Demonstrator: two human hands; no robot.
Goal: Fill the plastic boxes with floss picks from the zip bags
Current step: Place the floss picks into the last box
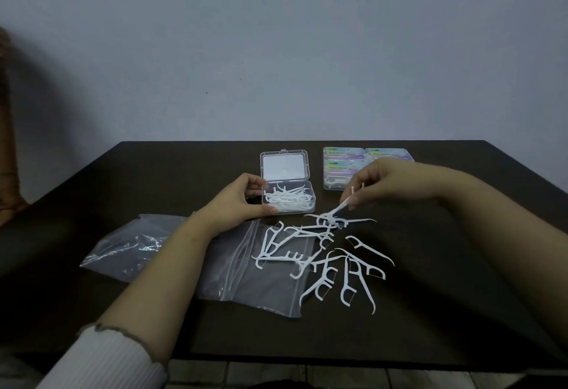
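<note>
An open clear plastic box (309,193) sits mid-table, its lid (285,165) laid back, with several white floss picks inside. My left hand (238,201) grips the box's left side, thumb along its front edge. My right hand (379,184) hovers right of the box and pinches a few white floss picks (345,204) lifted off the heap. Several loose floss picks (325,258) lie scattered on the table in front of the box. An empty zip bag (261,278) lies flat beneath the left part of the heap.
Three closed boxes with colourful labels (344,159) sit at the back right, partly behind my right hand. A second crumpled zip bag (132,245) lies at the left. The dark table (461,296) ends at a wall behind and an edge near me.
</note>
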